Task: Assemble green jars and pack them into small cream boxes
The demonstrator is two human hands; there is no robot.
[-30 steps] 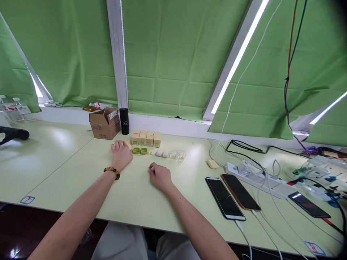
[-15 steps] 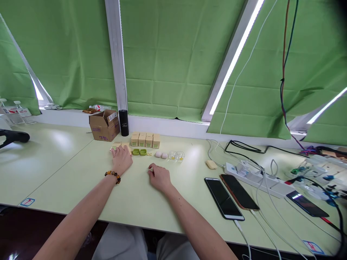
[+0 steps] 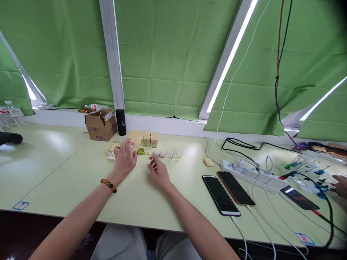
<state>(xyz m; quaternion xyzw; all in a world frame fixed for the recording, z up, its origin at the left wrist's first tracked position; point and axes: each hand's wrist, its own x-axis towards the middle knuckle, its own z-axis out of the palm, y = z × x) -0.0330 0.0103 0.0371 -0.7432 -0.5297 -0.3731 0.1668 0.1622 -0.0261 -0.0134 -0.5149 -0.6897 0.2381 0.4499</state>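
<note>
Your left hand (image 3: 125, 160) reaches forward over the pale green worktop (image 3: 67, 166), forearm stretched out, a beaded bracelet (image 3: 108, 185) at the wrist, fingers curled around a small tan box (image 3: 135, 141) at the near left end of a row of small boxes (image 3: 148, 139). Your right hand (image 3: 158, 170) sits lower and closer to you, loosely half-open with fingertips bent, gripping nothing that can be made out.

Ahead of both hands the row stands near the window sill; left of it sit a brown carton (image 3: 99, 124) and a black cylinder (image 3: 120, 122). Wide bare worktop lies to the left and toward you — to the right, two phones (image 3: 227, 192) and a power strip (image 3: 252, 175) with cables crowd the surface.

A flattened box (image 3: 111, 150) lies just left of your left hand; a green case (image 3: 141, 151), two pale pods (image 3: 158, 154) and two clear cups (image 3: 174, 154) run in a line just beyond your right hand, apart from it.
</note>
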